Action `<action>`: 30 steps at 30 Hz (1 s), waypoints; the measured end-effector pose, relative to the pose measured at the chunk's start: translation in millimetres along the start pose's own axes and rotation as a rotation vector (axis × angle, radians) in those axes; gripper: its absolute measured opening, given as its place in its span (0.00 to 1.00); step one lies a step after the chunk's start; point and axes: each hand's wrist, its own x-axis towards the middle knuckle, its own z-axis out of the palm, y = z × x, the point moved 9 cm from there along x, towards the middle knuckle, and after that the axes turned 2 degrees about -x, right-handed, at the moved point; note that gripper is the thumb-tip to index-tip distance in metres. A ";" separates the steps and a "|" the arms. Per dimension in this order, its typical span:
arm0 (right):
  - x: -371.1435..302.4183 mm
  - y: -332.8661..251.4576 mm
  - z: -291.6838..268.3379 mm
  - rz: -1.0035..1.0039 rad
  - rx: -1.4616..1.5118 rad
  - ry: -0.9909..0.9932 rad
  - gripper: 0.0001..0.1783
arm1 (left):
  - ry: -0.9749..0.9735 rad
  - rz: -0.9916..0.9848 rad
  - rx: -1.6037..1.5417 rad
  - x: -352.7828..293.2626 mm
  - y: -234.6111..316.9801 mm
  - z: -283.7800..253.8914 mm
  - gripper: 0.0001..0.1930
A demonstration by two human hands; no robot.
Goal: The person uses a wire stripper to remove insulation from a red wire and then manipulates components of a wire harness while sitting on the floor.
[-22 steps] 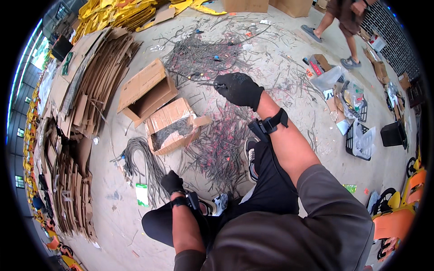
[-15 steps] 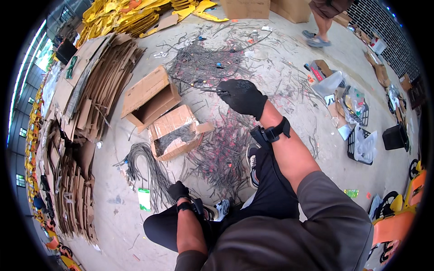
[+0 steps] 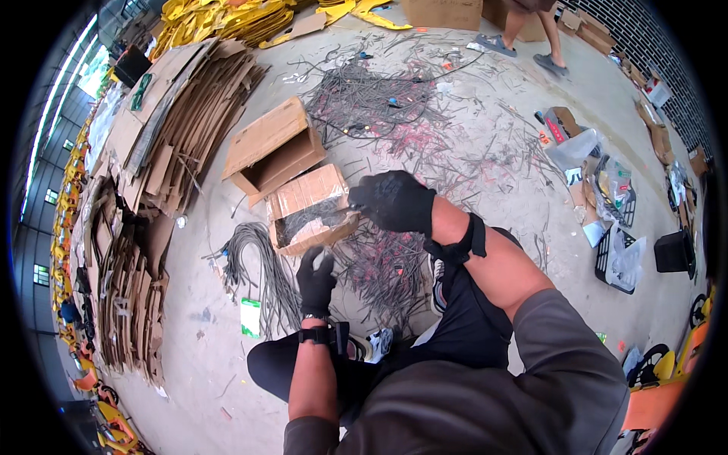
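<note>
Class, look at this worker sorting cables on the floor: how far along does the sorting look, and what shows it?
Partly done, it seems. Done: a grey cable bundle lies gathered on the floor, and the nearer cardboard box holds some cables. In hand: the right hand is at that box's edge, seemingly with a thin piece; the left hand hovers below it. Left: big loose wire piles still cover the concrete.

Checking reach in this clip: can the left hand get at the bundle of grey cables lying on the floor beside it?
Probably yes: the left hand hovers just right of the grey cable bundle, with only bare floor between them.
</note>
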 end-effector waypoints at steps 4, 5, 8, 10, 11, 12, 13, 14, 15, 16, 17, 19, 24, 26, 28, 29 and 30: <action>6.1 -39.4 6.0 -0.123 0.060 0.077 0.15 | -0.216 0.011 -0.212 -13.3 72.4 44.3 0.16; 4.8 -41.5 8.9 -0.142 0.080 0.103 0.15 | -0.241 0.002 -0.263 -13.5 77.1 49.1 0.15; 10.6 -48.4 15.7 -0.135 0.122 0.012 0.14 | -0.200 0.030 -0.227 -9.1 69.6 40.0 0.11; 8.4 -43.8 20.4 -0.135 0.164 -0.025 0.14 | -0.201 -0.013 -0.198 -10.7 64.3 33.7 0.08; 7.0 -39.2 18.5 -0.134 0.143 0.011 0.13 | -0.202 -0.034 -0.184 -11.5 62.9 29.2 0.07; 5.5 -34.0 16.3 -0.134 0.124 0.048 0.13 | -0.200 -0.043 -0.171 -12.8 63.7 24.0 0.06; 4.6 -29.4 13.4 -0.134 0.106 0.084 0.12 | -0.198 -0.052 -0.158 -13.9 65.3 18.5 0.06; 5.2 -23.5 13.8 -0.113 0.131 0.076 0.12 | -0.196 -0.060 -0.144 -15.6 67.7 14.2 0.06; 6.8 -18.1 13.1 -0.091 0.154 0.068 0.11 | -0.210 -0.053 -0.137 -17.3 72.9 12.2 0.09; 7.9 -14.2 11.9 -0.068 0.177 0.061 0.11 | -0.207 -0.055 -0.128 -18.4 70.9 7.9 0.09; 7.9 -13.4 9.0 -0.064 0.219 0.059 0.11 | -0.205 -0.057 -0.120 -19.6 68.6 3.2 0.09; 7.3 -15.0 6.6 -0.102 0.230 0.128 0.11 | -0.203 -0.071 -0.121 -21.9 63.4 -4.2 0.07; 13.1 -24.3 14.7 -0.072 0.292 0.007 0.11 | -0.256 -0.160 -0.143 -29.1 46.7 -7.9 0.10; 13.2 -28.8 19.8 -0.057 0.278 -0.077 0.12 | -0.295 -0.152 -0.129 -33.8 56.5 0.2 0.12; 8.7 -41.7 19.7 -0.178 0.220 0.006 0.12 | -0.350 -0.133 -0.135 -31.5 66.1 12.2 0.13; 6.0 -49.8 18.9 -0.237 0.189 0.051 0.12 | -0.383 -0.127 -0.148 -31.4 67.7 16.8 0.14; 7.8 -55.7 20.1 -0.241 0.177 0.021 0.13 | -0.417 -0.119 -0.160 -29.3 69.0 22.5 0.15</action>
